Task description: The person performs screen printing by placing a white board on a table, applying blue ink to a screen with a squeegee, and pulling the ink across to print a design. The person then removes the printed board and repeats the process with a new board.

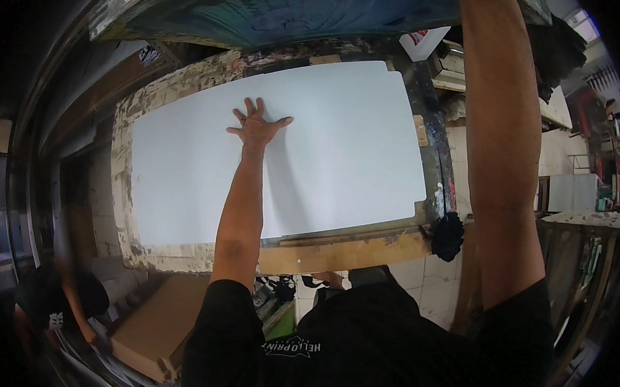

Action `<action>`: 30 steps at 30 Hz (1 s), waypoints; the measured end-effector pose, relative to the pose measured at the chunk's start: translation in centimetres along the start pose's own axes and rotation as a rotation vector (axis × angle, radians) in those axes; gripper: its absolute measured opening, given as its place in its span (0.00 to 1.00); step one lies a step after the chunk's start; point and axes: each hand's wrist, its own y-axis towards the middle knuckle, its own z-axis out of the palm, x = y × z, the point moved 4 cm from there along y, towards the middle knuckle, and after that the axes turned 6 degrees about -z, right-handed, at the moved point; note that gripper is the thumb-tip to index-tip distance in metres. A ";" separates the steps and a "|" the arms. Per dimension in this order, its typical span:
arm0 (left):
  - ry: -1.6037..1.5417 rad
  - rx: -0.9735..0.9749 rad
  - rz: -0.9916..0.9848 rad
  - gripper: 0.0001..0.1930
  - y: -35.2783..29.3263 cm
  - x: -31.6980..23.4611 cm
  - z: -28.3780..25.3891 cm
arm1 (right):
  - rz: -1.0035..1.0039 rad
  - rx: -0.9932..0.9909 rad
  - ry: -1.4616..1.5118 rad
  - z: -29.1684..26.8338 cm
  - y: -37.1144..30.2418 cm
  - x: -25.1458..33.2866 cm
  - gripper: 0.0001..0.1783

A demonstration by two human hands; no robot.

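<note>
My left hand [256,130] lies on a large white sheet [350,156], fingers spread wide and holding nothing. The sheet has notched corners on its right side and rests on a paint-stained work board [126,182]. Above its far edge is a raised screen printing frame [280,16] with a bluish mesh, cut off by the top of the picture. My right arm reaches up along the right side to that frame's right end. The right hand itself is beyond the picture's top edge, so what it touches is hidden.
A wooden strip [348,254] runs along the board's near edge, with a bunched black cloth [447,237] at its right corner. A white plastic jug [423,44] stands at the back right. Brown cardboard [155,317] is stacked at lower left, beside another person in black [84,296].
</note>
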 end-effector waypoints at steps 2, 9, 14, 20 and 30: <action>-0.026 -0.015 0.004 0.63 0.2 0.0 0.0 | -0.071 -0.024 0.008 0.0 -0.1 -0.6 0.23; 0.039 -0.016 -0.055 0.61 -0.9 -0.1 -0.4 | -0.084 0.033 -0.046 1.1 -0.2 -0.3 0.24; 0.017 -0.153 -0.078 0.56 -2.5 -2.2 -1.0 | -0.142 -0.027 -0.048 0.4 -2.7 0.3 0.24; -0.849 -0.725 0.234 0.52 -11.4 -1.2 -7.8 | -0.037 0.065 0.003 2.4 -6.5 1.4 0.23; -1.747 -0.377 0.170 0.33 -29.5 8.2 -5.0 | -0.040 0.122 -0.015 11.0 -26.3 5.5 0.19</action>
